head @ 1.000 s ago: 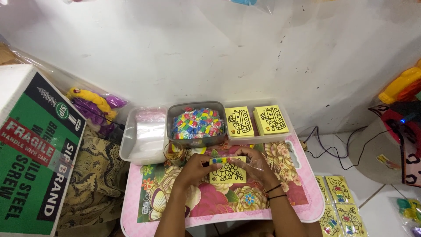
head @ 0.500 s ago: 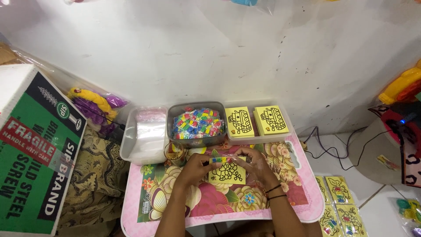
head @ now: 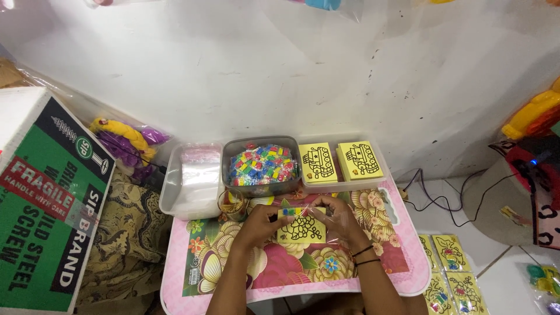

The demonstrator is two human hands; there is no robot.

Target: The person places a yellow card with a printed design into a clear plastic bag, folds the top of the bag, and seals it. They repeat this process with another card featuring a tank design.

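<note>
Both my hands hold a small yellow card [head: 301,228] with a black line drawing, low over the pink floral table [head: 402,256]. A strip of small coloured packets [head: 290,212] lies along the card's top edge, and a thin clear bag seems to wrap them. My left hand [head: 259,220] grips the card's left side. My right hand [head: 338,220] grips its right side, with dark bands on the wrist.
Behind the hands stand a grey tub of coloured packets [head: 262,164], a tray with two stacks of yellow cards [head: 339,161], a clear tub of plastic bags [head: 192,178] and a small cup [head: 232,203]. A green carton [head: 46,204] stands left. Finished cards [head: 449,274] lie on the floor at right.
My hands and the card have barely shifted; the fingers work slightly at the card's top edge.
</note>
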